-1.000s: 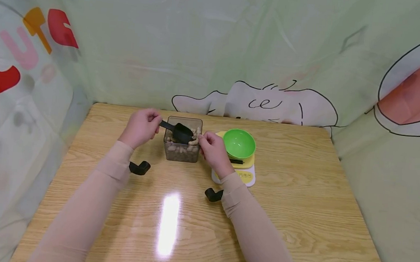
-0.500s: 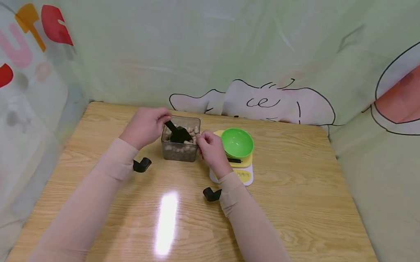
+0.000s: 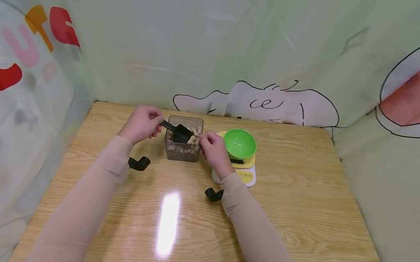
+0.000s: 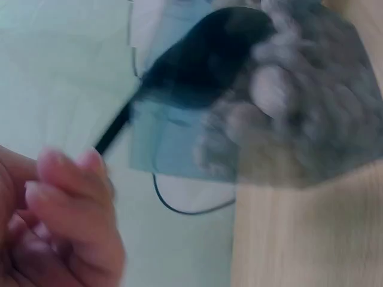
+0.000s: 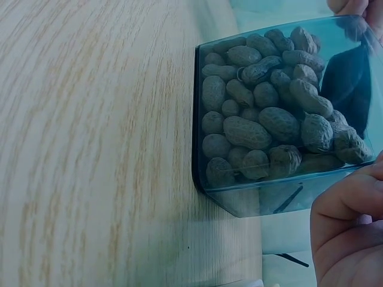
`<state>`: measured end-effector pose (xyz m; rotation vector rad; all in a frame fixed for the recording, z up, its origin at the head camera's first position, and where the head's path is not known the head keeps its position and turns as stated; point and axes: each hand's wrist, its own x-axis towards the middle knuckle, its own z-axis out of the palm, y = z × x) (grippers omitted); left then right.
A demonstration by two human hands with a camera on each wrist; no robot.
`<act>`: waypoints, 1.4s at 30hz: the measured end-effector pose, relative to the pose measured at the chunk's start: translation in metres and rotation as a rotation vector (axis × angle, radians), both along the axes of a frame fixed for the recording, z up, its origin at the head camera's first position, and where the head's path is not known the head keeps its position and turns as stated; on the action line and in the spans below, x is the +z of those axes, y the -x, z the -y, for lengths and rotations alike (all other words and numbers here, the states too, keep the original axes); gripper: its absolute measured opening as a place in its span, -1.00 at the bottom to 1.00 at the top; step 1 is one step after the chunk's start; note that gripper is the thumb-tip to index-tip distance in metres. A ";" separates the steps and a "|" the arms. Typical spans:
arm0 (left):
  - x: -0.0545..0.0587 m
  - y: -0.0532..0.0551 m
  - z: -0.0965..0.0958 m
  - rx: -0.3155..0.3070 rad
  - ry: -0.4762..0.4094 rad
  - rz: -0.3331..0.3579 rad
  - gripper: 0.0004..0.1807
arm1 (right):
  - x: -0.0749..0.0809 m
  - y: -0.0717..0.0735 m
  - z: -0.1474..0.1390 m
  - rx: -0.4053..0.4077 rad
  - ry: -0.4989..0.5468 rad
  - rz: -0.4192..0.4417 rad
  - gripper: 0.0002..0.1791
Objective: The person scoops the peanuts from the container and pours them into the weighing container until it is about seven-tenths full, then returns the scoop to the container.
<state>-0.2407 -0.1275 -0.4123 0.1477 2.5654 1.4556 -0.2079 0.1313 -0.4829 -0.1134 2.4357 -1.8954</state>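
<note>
My left hand (image 3: 142,123) pinches the handle of a black scoop (image 3: 182,133) at the left side of a see-through grey box (image 3: 182,154). The scoop's bowl lies inside the box, low among unshelled peanuts (image 5: 246,131). With thumb and fingers, my right hand (image 3: 214,150) holds the box's right rim. In the left wrist view the scoop (image 4: 203,60) is blurred, its handle running down to my curled fingers (image 4: 75,197). The right wrist view shows the peanuts through the box wall, with the dark scoop (image 5: 349,84) behind them.
Right of the box, a green bowl (image 3: 239,143) stands on a yellow and white kitchen scale (image 3: 252,171), partly hidden by my right hand. Black curved pieces (image 3: 139,163) stick out by both wrists. A printed cloth (image 3: 216,45) hangs around the wooden table (image 3: 292,219).
The scoop dips steeply into the peanuts half a second ago, then my left hand draws back left and the scoop lies flatter. My right hand keeps its place on the box.
</note>
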 end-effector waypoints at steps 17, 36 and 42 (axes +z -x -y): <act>-0.010 0.000 -0.005 0.031 -0.165 0.126 -0.75 | 0.001 0.000 -0.001 -0.005 0.002 -0.014 -0.56; -0.012 -0.003 -0.002 0.102 -0.268 0.186 -0.77 | 0.001 -0.001 -0.001 -0.003 0.026 0.012 -0.56; -0.014 -0.005 0.001 0.112 -0.295 0.195 -0.74 | 0.001 -0.002 -0.001 0.000 0.027 0.028 -0.56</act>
